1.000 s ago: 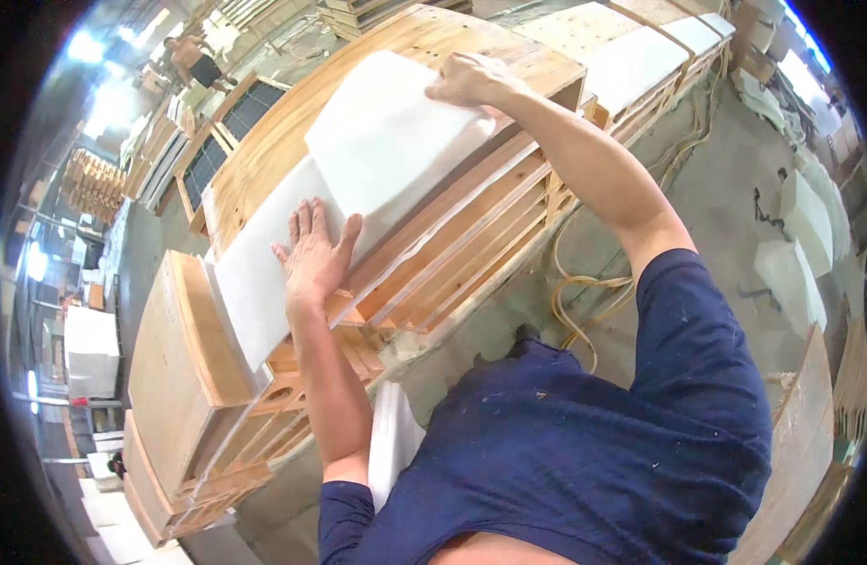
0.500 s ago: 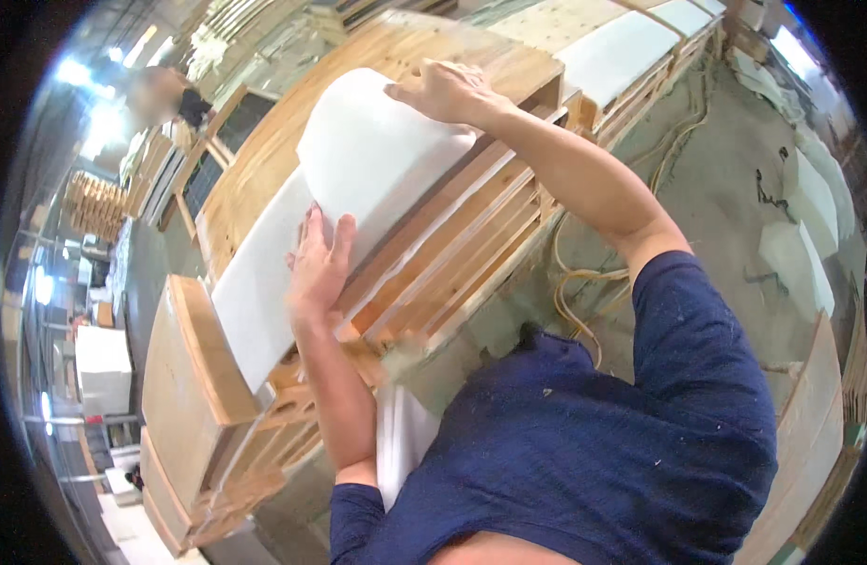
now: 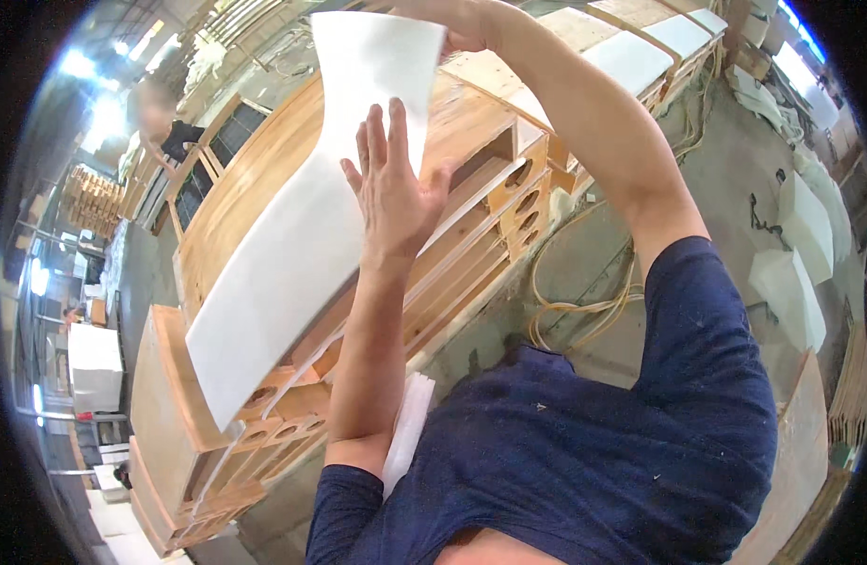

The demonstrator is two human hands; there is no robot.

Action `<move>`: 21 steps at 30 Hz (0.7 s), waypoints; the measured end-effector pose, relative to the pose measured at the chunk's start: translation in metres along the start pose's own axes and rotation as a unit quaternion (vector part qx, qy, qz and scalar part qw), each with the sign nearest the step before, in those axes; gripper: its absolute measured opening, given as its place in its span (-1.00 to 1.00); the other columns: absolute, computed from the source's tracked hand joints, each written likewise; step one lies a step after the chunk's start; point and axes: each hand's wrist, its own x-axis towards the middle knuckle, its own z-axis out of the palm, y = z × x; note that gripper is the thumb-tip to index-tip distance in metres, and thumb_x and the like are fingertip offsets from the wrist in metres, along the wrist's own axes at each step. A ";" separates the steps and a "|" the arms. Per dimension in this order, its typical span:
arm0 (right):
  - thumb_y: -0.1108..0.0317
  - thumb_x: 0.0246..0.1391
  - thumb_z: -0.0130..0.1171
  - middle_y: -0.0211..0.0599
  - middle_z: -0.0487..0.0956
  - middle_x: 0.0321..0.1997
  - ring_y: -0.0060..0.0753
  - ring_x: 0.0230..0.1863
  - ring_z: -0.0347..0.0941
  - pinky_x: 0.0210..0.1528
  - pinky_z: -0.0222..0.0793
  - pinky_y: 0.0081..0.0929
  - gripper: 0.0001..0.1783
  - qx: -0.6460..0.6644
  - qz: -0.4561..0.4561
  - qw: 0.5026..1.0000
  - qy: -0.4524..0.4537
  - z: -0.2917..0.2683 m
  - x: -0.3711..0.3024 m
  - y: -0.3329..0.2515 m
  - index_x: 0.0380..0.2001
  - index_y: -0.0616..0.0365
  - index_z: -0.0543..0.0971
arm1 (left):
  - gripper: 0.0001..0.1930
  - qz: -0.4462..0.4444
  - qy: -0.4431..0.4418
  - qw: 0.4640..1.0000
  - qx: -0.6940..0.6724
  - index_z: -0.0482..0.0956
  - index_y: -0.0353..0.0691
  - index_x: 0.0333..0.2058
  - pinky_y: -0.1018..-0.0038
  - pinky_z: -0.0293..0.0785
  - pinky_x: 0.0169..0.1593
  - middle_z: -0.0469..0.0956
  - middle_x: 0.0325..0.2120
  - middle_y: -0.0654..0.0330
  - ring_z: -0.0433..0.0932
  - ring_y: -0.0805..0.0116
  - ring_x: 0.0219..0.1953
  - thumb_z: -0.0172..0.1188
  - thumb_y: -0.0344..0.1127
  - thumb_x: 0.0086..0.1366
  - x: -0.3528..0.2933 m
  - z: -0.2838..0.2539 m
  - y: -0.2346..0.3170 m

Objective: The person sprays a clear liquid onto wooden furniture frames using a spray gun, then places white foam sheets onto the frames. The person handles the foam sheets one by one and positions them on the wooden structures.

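A long white foam sheet (image 3: 273, 282) lies over the plywood top of a wooden frame (image 3: 236, 207). Its far end bends upward off the wood. My left hand (image 3: 396, 193) presses flat on the sheet near the bend, fingers stretched and spread. At the raised end, my right hand (image 3: 464, 24) grips the sheet's right corner, its fingertips partly hidden behind the foam. Between my left arm and my body a folded white piece (image 3: 410, 428) shows, seemingly of similar material.
More wooden frames topped with white sheets (image 3: 631, 61) continue at the far right. Pale hoses (image 3: 570, 315) coil on the concrete floor, and white foam pieces (image 3: 793, 292) lie farther right. Another wooden frame (image 3: 184, 395) stands at the near left. A person (image 3: 165, 122) is at the far left.
My right hand has moved up and away, lifting the sheet's end and unfolding it. My left hand has slid forward and right along the sheet, now flat on it.
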 end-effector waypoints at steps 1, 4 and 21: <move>-0.58 -0.01 -0.30 -0.15 0.58 -0.16 -0.18 -0.42 0.50 -0.45 0.31 -0.31 0.06 -0.042 0.029 0.999 0.003 -0.012 0.000 0.008 0.28 0.09 0.25 | -0.24 0.014 -0.013 1.000 0.014 0.05 -0.09 0.33 -0.14 -0.11 0.32 0.06 0.31 -0.08 0.03 -0.05 0.36 0.16 -0.22 0.18 0.001 0.010 0.001; -0.09 0.07 0.17 -0.18 0.62 -0.44 -0.47 -0.40 0.55 -0.35 0.44 -0.51 -0.44 -0.154 -0.038 0.981 0.115 -0.023 -0.011 0.046 -0.30 0.31 0.64 | -0.34 0.040 -0.043 0.997 0.050 0.16 -0.02 0.30 -0.18 -0.14 0.32 0.10 0.31 0.01 0.03 0.01 0.36 0.03 -0.41 0.19 0.005 0.029 0.000; 0.07 -0.13 0.38 -0.28 0.65 -0.33 -0.43 -0.28 0.53 -0.18 0.41 -0.45 -0.54 -0.142 -0.053 0.977 0.152 -0.043 -0.033 0.150 -0.25 0.22 0.66 | -0.45 0.083 -0.129 0.979 0.131 0.33 -0.04 0.22 -0.02 -0.11 0.36 0.24 0.26 0.11 0.13 0.15 0.34 -0.13 -0.49 0.22 -0.002 0.042 0.013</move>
